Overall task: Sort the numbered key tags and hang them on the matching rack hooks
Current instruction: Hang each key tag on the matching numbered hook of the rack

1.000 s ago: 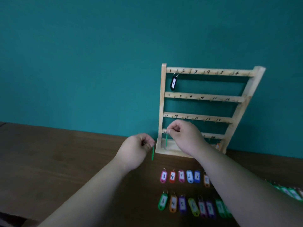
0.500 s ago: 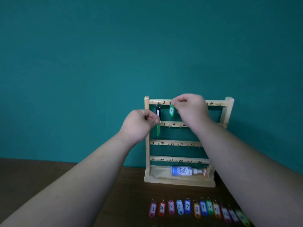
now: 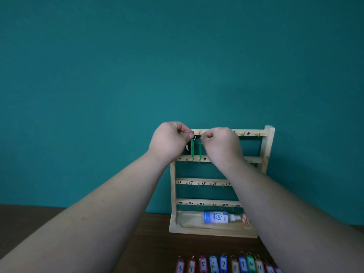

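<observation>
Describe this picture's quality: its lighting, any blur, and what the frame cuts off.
Head view: soft, even light, no glare on the rack. Head view: the left green tag and right green tag look slightly smeared. Head view: the bottom edge crops the row of tags.

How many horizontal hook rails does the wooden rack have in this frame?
4. The top rail, partly behind the left hand and right hand; the second rail just below them; the third rail lower; the bottom rail above the base tray. None seems hidden.
</observation>
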